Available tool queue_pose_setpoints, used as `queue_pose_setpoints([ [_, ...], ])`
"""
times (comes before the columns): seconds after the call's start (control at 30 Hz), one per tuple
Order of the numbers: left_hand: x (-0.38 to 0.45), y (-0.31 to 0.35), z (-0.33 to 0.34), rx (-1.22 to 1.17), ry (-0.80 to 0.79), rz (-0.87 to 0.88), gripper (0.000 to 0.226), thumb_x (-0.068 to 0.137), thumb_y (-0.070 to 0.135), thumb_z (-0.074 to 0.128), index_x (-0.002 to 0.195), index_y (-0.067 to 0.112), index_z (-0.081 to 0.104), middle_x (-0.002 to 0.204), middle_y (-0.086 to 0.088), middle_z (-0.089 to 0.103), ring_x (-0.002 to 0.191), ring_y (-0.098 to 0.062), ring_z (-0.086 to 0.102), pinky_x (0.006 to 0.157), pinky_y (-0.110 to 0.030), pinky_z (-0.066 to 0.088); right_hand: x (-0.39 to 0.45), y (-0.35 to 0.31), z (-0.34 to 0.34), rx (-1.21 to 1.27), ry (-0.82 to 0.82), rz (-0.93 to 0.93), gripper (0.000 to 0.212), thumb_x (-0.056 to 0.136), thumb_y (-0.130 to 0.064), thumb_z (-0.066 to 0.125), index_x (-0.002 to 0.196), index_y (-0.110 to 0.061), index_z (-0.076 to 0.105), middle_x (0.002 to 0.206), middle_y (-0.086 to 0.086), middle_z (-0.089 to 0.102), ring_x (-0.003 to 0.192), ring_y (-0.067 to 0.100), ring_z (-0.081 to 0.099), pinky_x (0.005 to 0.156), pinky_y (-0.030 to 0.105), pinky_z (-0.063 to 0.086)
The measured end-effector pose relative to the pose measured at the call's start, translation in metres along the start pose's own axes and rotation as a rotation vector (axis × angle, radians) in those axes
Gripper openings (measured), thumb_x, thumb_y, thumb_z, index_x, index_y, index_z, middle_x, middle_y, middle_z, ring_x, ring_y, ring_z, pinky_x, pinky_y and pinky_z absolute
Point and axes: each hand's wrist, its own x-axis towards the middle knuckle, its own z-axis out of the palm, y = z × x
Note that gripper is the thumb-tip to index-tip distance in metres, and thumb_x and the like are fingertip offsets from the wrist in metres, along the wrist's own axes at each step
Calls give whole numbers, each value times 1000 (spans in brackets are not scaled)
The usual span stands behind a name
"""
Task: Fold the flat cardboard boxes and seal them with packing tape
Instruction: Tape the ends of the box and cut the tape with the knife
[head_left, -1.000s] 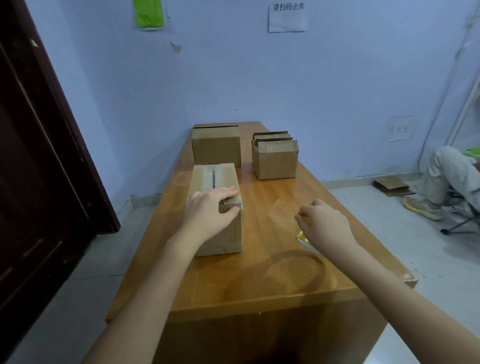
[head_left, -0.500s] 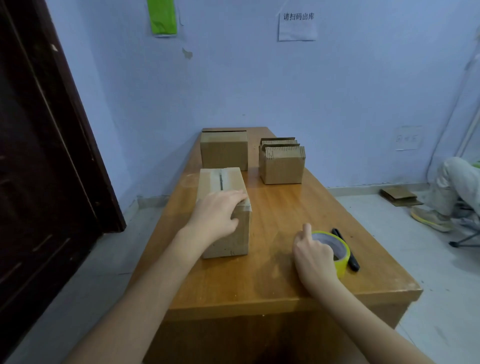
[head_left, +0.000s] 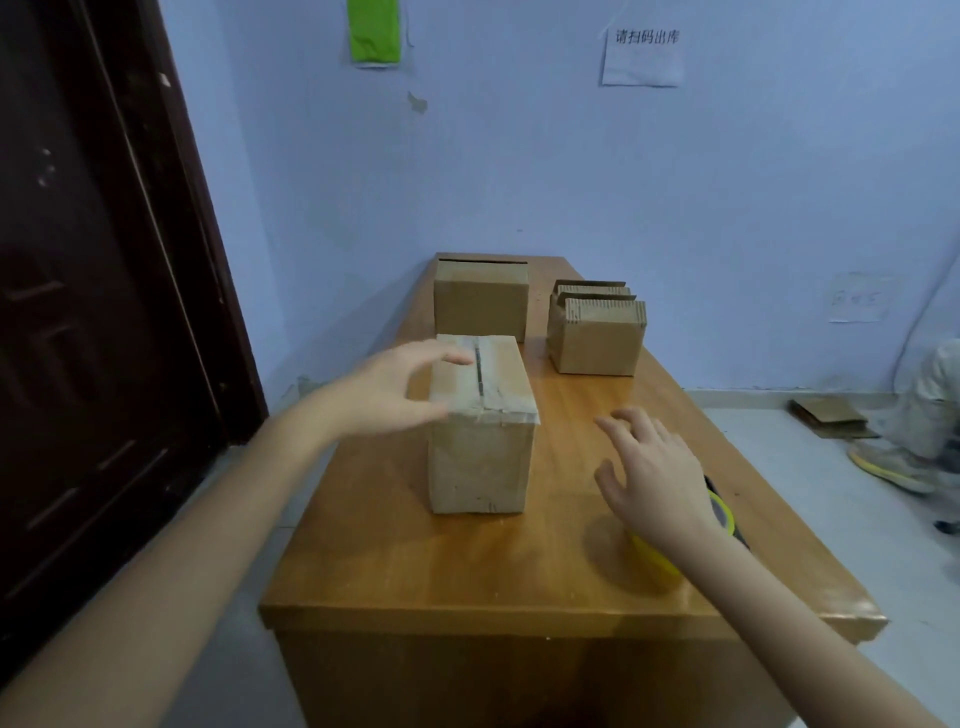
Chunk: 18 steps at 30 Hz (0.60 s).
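hands off the taped box, tape roll under the right wrist

the landmark is the taped box, standing on the wooden table with a strip of clear tape along its top seam.

left of the taped box stands a dark door. the left hand hovers at the box's upper left edge, fingers spread and loosely curved, index tip over the top near the seam; it grips nothing, and whether it touches the cardboard cannot be told.

behind the taped box, near the wall, sits a second closed box. behind it and to the right is a stack of flat cardboard boxes standing on edge, corrugated rims up.

right of the taped box, the right hand floats above the table with fingers apart and relaxed, holding nothing, well apart from the left hand. beneath its wrist, right of and nearer than the taped box, lies the yellow tape roll, with a black pen just beside it, mostly hidden.
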Motion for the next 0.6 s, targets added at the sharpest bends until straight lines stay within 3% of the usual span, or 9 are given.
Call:
queue_pose_setpoints([
  [0.1, -14, -22, -6, -82, 60, -26, 52, 88, 1, 54, 126, 37, 54, 143, 18, 40, 132, 5, 30, 112, -26, 21, 18, -5, -10, 185, 107, -199, 43, 87, -16, 62, 129, -21, 57, 131, -2, 55, 106, 15, 59, 73, 19, 49],
  [0.17, -19, -32, 0, -71, 49, 5, 51, 88, 3, 59, 124, 39, 55, 142, 16, 43, 134, 7, 28, 114, -26, 18, 33, -10, -15, 342, 85, -293, 48, 89, -14, 60, 134, -25, 52, 137, -7, 50, 115, 9, 54, 82, 15, 46],
  [0.23, -19, -38, 10, -81, 55, 25, 46, 85, 12, 67, 123, 36, 57, 141, 17, 45, 133, 9, 29, 113, -24, 18, 47, -13, -18, 467, 14, -370, 51, 89, -13, 62, 137, -27, 49, 142, -9, 47, 126, 8, 47, 96, 20, 43],
  [0.3, -17, -41, 17, -75, 109, 33, 43, 82, 19, 72, 120, 34, 61, 137, 17, 50, 132, 5, 33, 114, -30, 21, 56, -13, -16, 518, -69, -433, 49, 88, -15, 66, 134, -26, 53, 141, -9, 49, 132, 8, 42, 105, 25, 39],
  [0.4, -13, -42, 25, -77, 192, 35, 38, 78, 22, 75, 114, 31, 66, 126, 18, 57, 127, 1, 43, 113, -35, 29, 62, -11, -9, 562, -151, -425, 37, 85, -17, 70, 121, -24, 64, 130, -10, 58, 128, 5, 48, 108, 30, 40],
  [0.6, -6, -40, 36, -102, 301, 33, 31, 72, 21, 80, 102, 24, 71, 112, 18, 62, 112, 1, 54, 102, -27, 39, 60, -12, 3, 627, -67, -372, 30, 81, -19, 74, 110, -22, 70, 116, -15, 63, 112, 0, 58, 93, 18, 49],
])
